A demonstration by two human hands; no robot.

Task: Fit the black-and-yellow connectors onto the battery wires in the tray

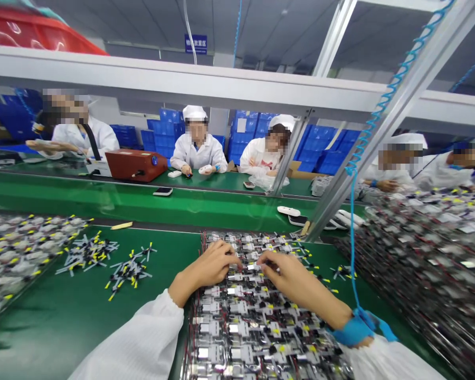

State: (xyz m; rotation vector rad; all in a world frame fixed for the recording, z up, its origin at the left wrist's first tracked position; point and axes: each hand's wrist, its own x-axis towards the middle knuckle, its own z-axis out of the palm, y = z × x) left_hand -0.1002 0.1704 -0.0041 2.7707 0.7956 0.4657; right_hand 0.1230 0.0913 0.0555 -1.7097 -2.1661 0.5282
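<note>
Tray (188,343) of small parts (241,352) on the green table (71,316)
The parts look white, black and yellow, in close rows; left hand (217,262) and right hand (287,272) bend over them, whether clamped I cannot tell.

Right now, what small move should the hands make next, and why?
Probably ease the fingertips of the left hand and right hand closer around the small pale part between them: both hands are over the filled tray, fingers curled toward that spot. Whether either already grips anything is too small to tell.
</note>
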